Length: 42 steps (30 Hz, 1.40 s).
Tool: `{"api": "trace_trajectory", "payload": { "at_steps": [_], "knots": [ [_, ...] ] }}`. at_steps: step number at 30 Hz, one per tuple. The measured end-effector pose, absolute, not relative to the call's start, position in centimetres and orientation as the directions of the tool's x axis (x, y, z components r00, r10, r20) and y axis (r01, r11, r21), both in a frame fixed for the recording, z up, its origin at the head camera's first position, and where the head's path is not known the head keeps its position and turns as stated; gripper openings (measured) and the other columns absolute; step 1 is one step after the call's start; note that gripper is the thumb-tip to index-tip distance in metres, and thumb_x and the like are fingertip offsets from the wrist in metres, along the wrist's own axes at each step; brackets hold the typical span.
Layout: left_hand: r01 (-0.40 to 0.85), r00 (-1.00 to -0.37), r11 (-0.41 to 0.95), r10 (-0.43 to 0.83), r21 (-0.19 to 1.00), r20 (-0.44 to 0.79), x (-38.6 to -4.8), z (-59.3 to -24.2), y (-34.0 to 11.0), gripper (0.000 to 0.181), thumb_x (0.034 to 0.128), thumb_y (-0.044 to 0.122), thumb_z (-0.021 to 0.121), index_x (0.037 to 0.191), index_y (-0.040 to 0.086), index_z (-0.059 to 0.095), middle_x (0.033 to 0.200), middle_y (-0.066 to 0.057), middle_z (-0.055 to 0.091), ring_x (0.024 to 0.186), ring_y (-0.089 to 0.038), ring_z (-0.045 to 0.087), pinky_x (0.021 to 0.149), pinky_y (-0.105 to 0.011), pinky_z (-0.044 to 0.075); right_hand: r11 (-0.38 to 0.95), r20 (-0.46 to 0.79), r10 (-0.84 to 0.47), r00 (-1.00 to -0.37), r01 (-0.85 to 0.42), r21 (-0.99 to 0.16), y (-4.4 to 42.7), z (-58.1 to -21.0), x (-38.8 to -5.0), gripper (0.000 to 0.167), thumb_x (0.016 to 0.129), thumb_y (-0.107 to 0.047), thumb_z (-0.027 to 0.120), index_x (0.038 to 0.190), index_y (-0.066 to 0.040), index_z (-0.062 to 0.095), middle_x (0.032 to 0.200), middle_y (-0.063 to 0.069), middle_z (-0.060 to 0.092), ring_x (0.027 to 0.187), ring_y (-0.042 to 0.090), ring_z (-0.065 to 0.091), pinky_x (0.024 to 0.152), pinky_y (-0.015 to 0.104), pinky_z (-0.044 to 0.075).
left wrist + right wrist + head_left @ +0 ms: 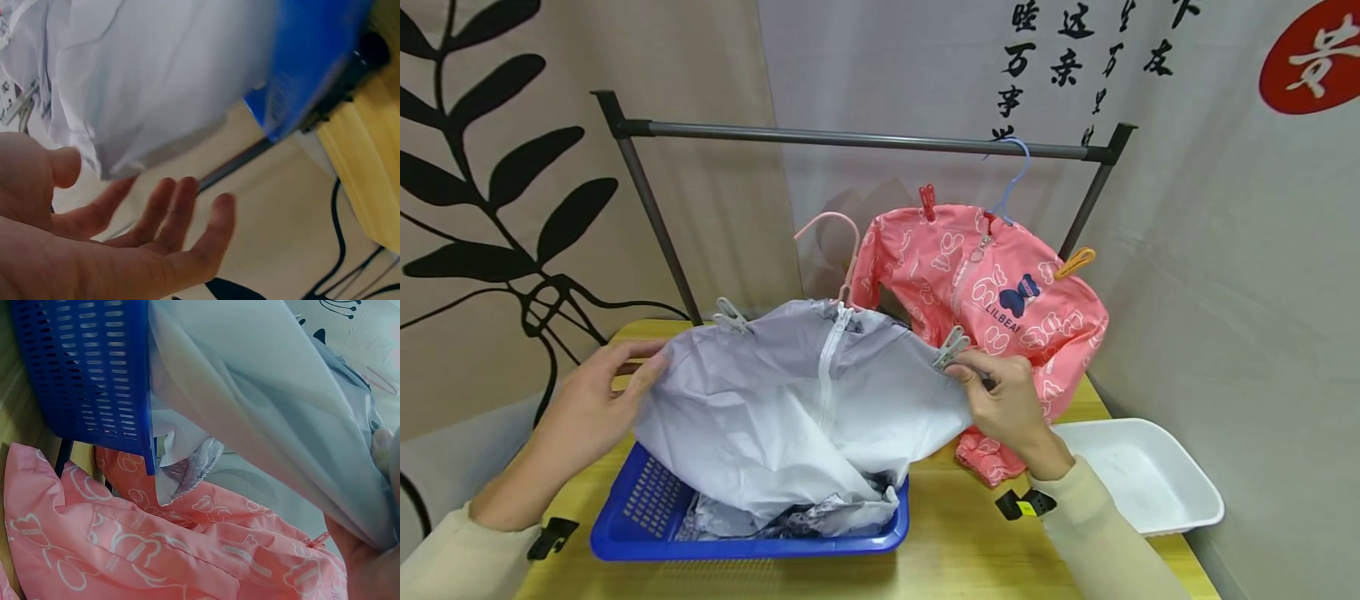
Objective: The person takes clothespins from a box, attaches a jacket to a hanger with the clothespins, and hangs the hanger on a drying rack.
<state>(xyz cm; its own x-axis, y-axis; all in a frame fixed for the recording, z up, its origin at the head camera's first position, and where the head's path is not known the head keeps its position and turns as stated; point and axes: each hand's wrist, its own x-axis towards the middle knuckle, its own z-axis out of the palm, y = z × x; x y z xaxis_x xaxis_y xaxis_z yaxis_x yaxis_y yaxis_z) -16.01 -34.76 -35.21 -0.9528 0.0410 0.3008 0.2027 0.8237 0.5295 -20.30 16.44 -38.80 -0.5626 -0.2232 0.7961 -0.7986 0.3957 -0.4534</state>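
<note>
A pale grey zip-up jacket (790,392) hangs on a pink hanger (850,250) above a blue basket (752,548). Greenish-grey clothespins sit at both shoulders, one on the left (732,317) and another on the right (951,348). My left hand (598,400) is at the left sleeve end, its thumb and fingers apart in the left wrist view; the cloth corner lies by the fingertips. With my right hand (1003,396) I pinch the jacket's other sleeve, just beside the right clothespin. Patterned grey cloth (722,515) lies in the basket.
A dark metal rack (850,140) stands behind. From its bar, a pink printed jacket (985,283) hangs on a blue hanger (1018,167), with red (928,202) and yellow (1075,263) clothespins. A white tray (1142,475) sits at the right on the wooden table (962,542).
</note>
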Motion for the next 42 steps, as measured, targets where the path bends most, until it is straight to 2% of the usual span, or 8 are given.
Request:
{"api": "trace_trajectory", "payload": {
  "at_steps": [1, 5, 8, 13, 17, 26, 35, 42],
  "knots": [
    [0.186, -0.959, 0.837, 0.042, 0.514, 0.279, -16.0, -35.3, -35.2, 0.050, 0.1254, 0.035, 0.055, 0.161, 0.000, 0.063, 0.155, -0.037, 0.066, 0.134, -0.065, 0.066, 0.101, -0.080, 0.059, 0.398, 0.800, -0.220, -0.559, -0.800, -0.449, 16.5, -38.8, -20.3, 0.018, 0.096, 0.012, 0.084, 0.100, -0.005, 0.088, 0.079, 0.003, 0.080, 0.061, -0.002, 0.049, 0.053, 0.017, 0.035],
    [0.134, -0.980, 0.883, 0.050, 0.451, 0.193, -15.8, -35.7, -36.8, 0.053, 0.1257, 0.033, 0.053, 0.162, -0.005, 0.058, 0.155, -0.043, 0.064, 0.129, -0.070, 0.069, 0.095, -0.083, 0.058, 0.413, 0.806, -0.197, -0.559, -0.792, -0.449, 16.6, -38.8, -20.1, 0.017, 0.097, 0.011, 0.084, 0.099, -0.005, 0.088, 0.073, 0.001, 0.074, 0.058, -0.004, 0.041, 0.052, 0.017, 0.030],
    [0.096, -0.994, 0.894, 0.064, 0.437, 0.088, -15.7, -36.2, -37.7, 0.056, 0.1251, 0.032, 0.055, 0.161, -0.011, 0.056, 0.152, -0.045, 0.065, 0.118, -0.066, 0.077, 0.087, -0.072, 0.066, 0.426, 0.803, -0.179, -0.568, -0.781, -0.457, 16.7, -38.8, -20.0, 0.015, 0.097, 0.010, 0.084, 0.099, -0.004, 0.088, 0.069, -0.001, 0.069, 0.056, -0.005, 0.038, 0.051, 0.016, 0.028],
    [-0.018, -0.986, 0.844, 0.075, 0.536, -0.150, -15.6, -37.0, -38.5, 0.067, 0.1241, 0.033, 0.060, 0.167, -0.016, 0.043, 0.151, -0.048, 0.064, 0.100, -0.041, 0.087, 0.074, -0.046, 0.073, 0.448, 0.796, -0.157, -0.585, -0.760, -0.470, 16.8, -38.9, -20.0, 0.013, 0.098, 0.008, 0.084, 0.099, -0.004, 0.089, 0.067, -0.002, 0.069, 0.055, -0.005, 0.038, 0.050, 0.015, 0.027],
    [-0.088, -0.968, 0.796, 0.073, 0.599, -0.239, -15.7, -37.7, -38.4, 0.071, 0.1213, 0.026, 0.066, 0.169, -0.017, 0.037, 0.146, -0.049, 0.065, 0.090, -0.029, 0.087, 0.071, -0.043, 0.073, 0.460, 0.798, -0.145, -0.585, -0.754, -0.469, 16.9, -39.0, -20.0, 0.012, 0.098, 0.007, 0.086, 0.098, -0.005, 0.089, 0.068, -0.001, 0.071, 0.054, -0.005, 0.039, 0.049, 0.016, 0.029],
    [-0.103, -0.962, 0.829, 0.058, 0.550, -0.268, -15.9, -38.4, -37.9, 0.081, 0.1129, 0.023, 0.078, 0.166, -0.019, 0.035, 0.129, -0.044, 0.072, 0.083, -0.024, 0.083, 0.065, -0.043, 0.072, 0.458, 0.795, -0.133, -0.592, -0.748, -0.480, 16.9, -39.2, -20.0, 0.011, 0.098, 0.007, 0.086, 0.098, -0.004, 0.089, 0.071, 0.001, 0.076, 0.054, -0.005, 0.041, 0.047, 0.017, 0.030],
    [-0.113, -0.962, 0.820, 0.051, 0.561, -0.268, -15.9, -38.5, -38.0, 0.078, 0.1125, 0.020, 0.078, 0.166, -0.018, 0.036, 0.115, -0.030, 0.078, 0.080, -0.020, 0.079, 0.065, -0.042, 0.070, 0.453, 0.794, -0.135, -0.593, -0.749, -0.483, 16.9, -39.2, -19.9, 0.012, 0.098, 0.008, 0.086, 0.098, -0.004, 0.088, 0.071, 0.002, 0.077, 0.054, -0.006, 0.039, 0.048, 0.016, 0.029],
    [-0.126, -0.959, 0.808, 0.051, 0.576, -0.280, -15.9, -38.5, -38.0, 0.077, 0.1139, 0.020, 0.077, 0.166, -0.019, 0.035, 0.113, -0.029, 0.080, 0.079, -0.022, 0.081, 0.064, -0.042, 0.070, 0.456, 0.791, -0.131, -0.598, -0.744, -0.487, 17.0, -39.1, -19.7, 0.012, 0.099, 0.007, 0.085, 0.098, -0.005, 0.088, 0.068, -0.001, 0.072, 0.054, -0.007, 0.037, 0.048, 0.015, 0.027]
  ]
}}
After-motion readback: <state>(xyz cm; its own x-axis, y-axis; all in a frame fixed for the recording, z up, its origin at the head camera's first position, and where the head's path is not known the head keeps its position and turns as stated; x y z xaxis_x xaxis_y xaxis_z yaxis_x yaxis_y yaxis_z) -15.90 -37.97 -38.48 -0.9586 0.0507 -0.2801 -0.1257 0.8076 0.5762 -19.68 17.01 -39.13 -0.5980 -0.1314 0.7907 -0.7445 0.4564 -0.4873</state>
